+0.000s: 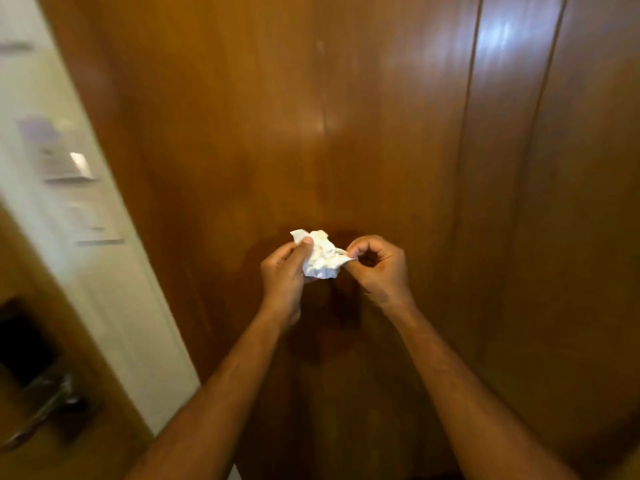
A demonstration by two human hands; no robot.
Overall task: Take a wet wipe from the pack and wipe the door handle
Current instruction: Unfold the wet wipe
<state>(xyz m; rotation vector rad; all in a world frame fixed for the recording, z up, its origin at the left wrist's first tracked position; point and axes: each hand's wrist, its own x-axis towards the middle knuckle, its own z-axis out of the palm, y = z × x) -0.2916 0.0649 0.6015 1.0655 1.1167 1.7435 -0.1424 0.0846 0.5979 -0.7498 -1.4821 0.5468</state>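
A crumpled white wet wipe (322,256) hangs between both hands in front of a glossy brown wooden panel. My left hand (285,271) pinches its left side with thumb on top. My right hand (375,266) pinches its right corner between fingertips. A metal lever door handle (38,415) on a dark lock plate sits at the lower left, blurred, well away from both hands. The wipe pack is out of view.
The wooden panels (346,116) fill the centre and right. A white wall strip (79,209) with switch plates runs diagonally down the left, between the panel and the door carrying the handle.
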